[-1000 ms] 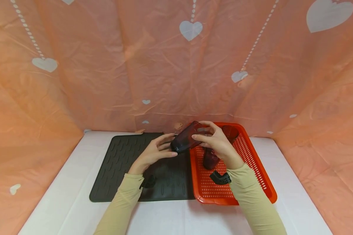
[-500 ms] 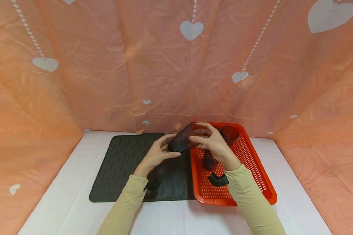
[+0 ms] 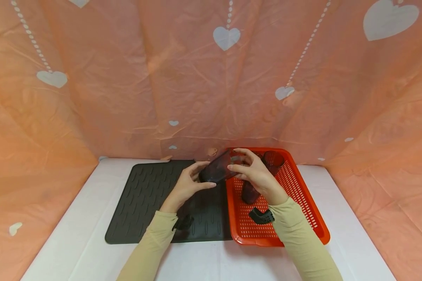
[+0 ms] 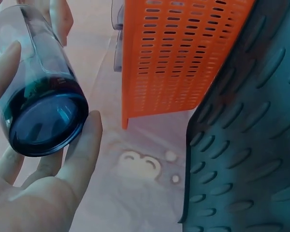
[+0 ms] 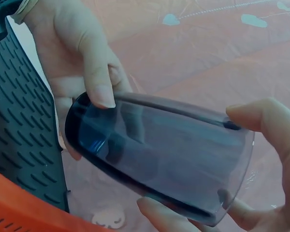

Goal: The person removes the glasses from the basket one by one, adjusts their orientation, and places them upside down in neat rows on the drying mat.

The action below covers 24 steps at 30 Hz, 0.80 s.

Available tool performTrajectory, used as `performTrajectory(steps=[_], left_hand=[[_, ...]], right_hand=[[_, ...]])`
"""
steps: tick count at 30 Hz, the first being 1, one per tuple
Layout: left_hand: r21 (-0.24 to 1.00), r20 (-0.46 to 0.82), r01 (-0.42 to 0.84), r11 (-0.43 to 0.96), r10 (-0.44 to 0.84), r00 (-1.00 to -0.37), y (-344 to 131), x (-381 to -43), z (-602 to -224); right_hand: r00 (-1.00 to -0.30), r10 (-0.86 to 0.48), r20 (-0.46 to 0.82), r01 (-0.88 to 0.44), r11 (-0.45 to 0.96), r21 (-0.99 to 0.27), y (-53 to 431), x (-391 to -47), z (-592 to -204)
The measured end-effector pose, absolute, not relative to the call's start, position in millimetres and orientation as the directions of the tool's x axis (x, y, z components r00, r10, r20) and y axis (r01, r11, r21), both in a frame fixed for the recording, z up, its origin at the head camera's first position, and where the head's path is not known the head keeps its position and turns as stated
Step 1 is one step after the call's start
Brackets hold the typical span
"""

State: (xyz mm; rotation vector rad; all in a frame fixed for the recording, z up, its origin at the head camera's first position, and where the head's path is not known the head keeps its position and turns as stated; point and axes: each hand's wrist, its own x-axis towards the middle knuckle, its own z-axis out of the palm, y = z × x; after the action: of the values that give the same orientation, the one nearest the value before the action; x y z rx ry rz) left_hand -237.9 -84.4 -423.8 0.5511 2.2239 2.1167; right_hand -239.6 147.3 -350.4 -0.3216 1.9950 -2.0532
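Both hands hold a dark, see-through drinking glass (image 3: 216,168) tilted over the seam between mat and basket. My left hand (image 3: 185,185) grips the thick base end, thumb on the near side and fingers behind it. At the rim end, my right hand (image 3: 254,169) pinches the glass between thumb and fingers. The right wrist view shows the smoky glass (image 5: 169,150) with its base to the left and open rim to the right. Seen by the left wrist camera, the round base (image 4: 48,123) faces the lens.
An orange-red perforated basket (image 3: 233,218) stands on the right, with dark reddish glasses (image 3: 273,160) lying in it. Left of it lies a dark ridged drying mat (image 3: 140,203) on the white table (image 3: 77,234). A pink curtain (image 3: 197,78) with hearts hangs behind.
The glass has shifted slightly left and down with both hands. My left hand has moved a little farther round its base. The basket and mat keep their places.
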Motion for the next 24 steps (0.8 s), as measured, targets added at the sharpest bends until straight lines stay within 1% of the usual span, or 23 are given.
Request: performTrajectory(steps=[8,15,20,24], left_hand=[[0.963,0.265,0.270,-0.009,0.231,-0.936,-89,-234,-420],[0.966,0.259,0.254,-0.053,0.174,-0.950,-95,-229,-416],[0.969,0.230,0.214,-0.121,0.141,-0.963,-99,-226,-412],[0.958,0.209,0.174,-0.228,0.138,-0.968,-102,-225,-409]], right_hand=[[-0.928,-0.372,-0.033,0.056,-0.051,-0.997,148,-238,-352],[-0.918,-0.394,-0.050,0.093,-0.092,-0.991,148,-235,-353],[-0.894,-0.442,-0.077,0.135,-0.102,-0.986,150,-235,-356],[-0.876,-0.473,-0.097,0.176,-0.125,-0.976,150,-236,-359]])
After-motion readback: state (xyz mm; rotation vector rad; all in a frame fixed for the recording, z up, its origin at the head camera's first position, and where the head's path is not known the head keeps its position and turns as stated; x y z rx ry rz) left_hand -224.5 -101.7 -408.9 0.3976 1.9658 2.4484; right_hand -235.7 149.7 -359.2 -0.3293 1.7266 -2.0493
